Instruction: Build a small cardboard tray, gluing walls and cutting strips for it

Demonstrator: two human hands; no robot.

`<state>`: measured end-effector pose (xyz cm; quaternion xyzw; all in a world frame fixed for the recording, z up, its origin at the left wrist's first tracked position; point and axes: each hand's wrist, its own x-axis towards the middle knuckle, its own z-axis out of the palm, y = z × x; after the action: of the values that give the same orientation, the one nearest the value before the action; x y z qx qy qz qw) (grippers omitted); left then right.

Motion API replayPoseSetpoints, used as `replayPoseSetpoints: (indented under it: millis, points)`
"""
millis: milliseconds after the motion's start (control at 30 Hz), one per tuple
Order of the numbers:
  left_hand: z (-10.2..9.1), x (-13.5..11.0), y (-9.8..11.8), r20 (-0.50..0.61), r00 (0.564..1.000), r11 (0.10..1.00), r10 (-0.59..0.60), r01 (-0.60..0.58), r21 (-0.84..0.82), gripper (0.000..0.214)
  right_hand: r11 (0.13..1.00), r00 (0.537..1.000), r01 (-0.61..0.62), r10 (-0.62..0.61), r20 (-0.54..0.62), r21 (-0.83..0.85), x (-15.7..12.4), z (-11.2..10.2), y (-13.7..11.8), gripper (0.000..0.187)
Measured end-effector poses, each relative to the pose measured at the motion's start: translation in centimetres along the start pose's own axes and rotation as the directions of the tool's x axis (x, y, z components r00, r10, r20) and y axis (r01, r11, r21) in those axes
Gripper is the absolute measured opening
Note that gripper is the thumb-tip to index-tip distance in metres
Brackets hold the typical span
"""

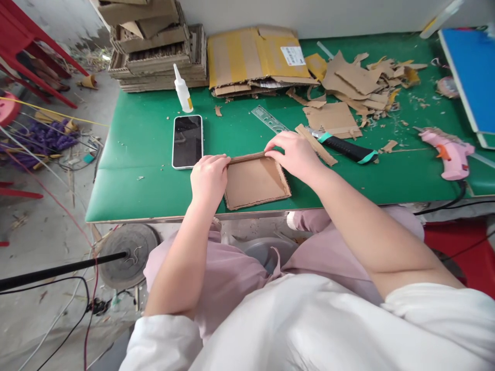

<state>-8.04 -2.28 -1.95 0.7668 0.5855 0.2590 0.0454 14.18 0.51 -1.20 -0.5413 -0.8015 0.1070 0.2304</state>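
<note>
A shallow cardboard tray [253,185] with low edges lies on the green table near its front edge. My left hand [209,178] pinches the tray's far left corner, fingers closed on the rim. At the far right corner my right hand [292,152] grips the rim between thumb and fingers. Just beyond my right hand are a cardboard strip [316,145] and a black and teal utility knife [348,148]. A clear ruler [268,118] lies behind that hand. Beside my left hand rests a phone [187,141] with a dark screen.
A white glue bottle [182,93] stands behind the phone. Stacked cardboard trays [158,56] and a taped cardboard piece [255,56] line the back. Cardboard scraps [356,82] spread at back right. A pink glue gun [446,149] with a cord lies right, near a blue board [472,77].
</note>
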Motion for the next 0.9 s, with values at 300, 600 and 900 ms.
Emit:
replayPoseSetpoints:
  millis: [300,600,900]
  points:
    - [-0.3,0.0,0.8,0.065,0.998,0.995,-0.009,0.003,0.098,0.028,0.989,1.0,0.027,-0.028,-0.01,-0.148,-0.1,0.4,0.2,0.012]
    - [-1.5,0.6,1.0,0.066,0.998,0.996,0.013,-0.018,0.082,0.03,0.997,0.993,-0.056,0.061,-0.103,0.056,0.5,-2.2,1.4,0.01]
    - [-1.1,-0.9,3.2,0.369,0.925,0.976,0.095,-0.159,0.147,0.058,0.958,0.979,0.18,-0.151,0.139,-0.225,-1.3,-0.5,-0.5,0.041]
